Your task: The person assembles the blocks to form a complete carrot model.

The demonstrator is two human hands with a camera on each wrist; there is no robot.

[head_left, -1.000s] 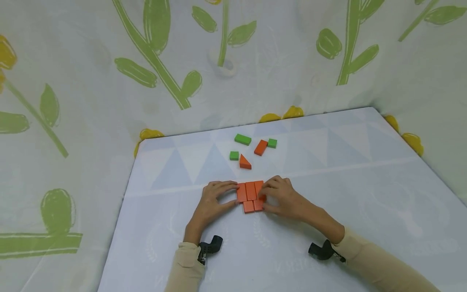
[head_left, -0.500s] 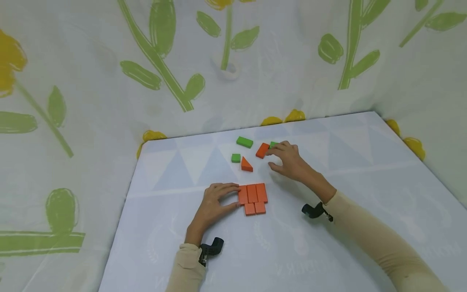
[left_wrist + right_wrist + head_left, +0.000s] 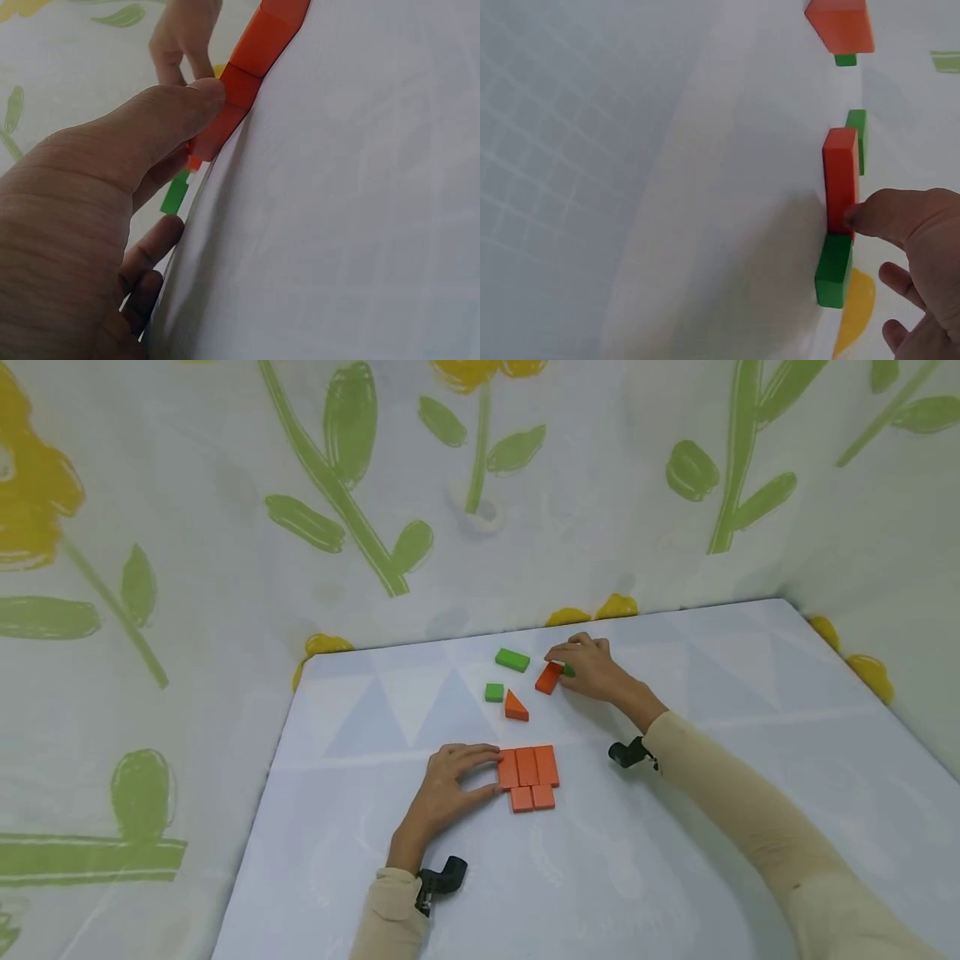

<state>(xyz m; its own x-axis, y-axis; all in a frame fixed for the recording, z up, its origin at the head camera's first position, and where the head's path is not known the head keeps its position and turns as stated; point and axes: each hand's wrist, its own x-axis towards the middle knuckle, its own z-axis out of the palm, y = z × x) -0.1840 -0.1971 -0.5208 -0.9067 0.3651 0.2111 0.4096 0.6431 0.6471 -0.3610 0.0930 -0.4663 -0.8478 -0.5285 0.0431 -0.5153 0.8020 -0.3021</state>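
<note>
In the head view, three upright orange rectangular blocks (image 3: 527, 767) lie side by side, with two small orange square blocks (image 3: 532, 798) against their near edge. My left hand (image 3: 452, 781) holds the leftmost orange block (image 3: 507, 770), index finger at its far end and thumb at its near corner. The thumb also shows against orange blocks (image 3: 238, 86) in the left wrist view. Farther back, my right hand (image 3: 592, 672) pinches a red-orange rectangular block (image 3: 548, 678); in the right wrist view, its thumb touches that block (image 3: 840, 176). A small green block (image 3: 832, 274) adjoins it, partly hidden by the hand in the head view.
A long green block (image 3: 512, 660), a small green square block (image 3: 494, 692) and an orange triangular block (image 3: 516, 707) lie between the hands and the table's back edge. Behind the pale table (image 3: 360, 810) hangs a white cloth (image 3: 585, 510) printed with leaves and flowers.
My right hand has left the assembled orange blocks and moved away to the back, onto the loose red-orange block. My left hand stays at the left edge of the assembled blocks.
</note>
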